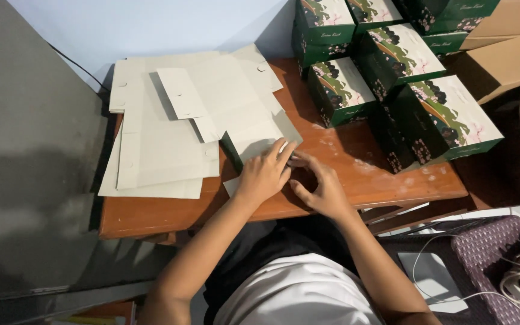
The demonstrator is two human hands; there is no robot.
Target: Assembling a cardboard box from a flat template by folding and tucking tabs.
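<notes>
On the wooden table (356,180), near its front edge, my left hand (264,174) presses flat w/ fingers spread on a grey cardboard box blank (254,141); right hand (320,189) sits just beside it, fingertips meeting the left's, curled loosely, can't tell if it pinches anything. More flat blanks (164,138) stacked to the left, finished green printed boxes (392,78) piled at the back right
</notes>
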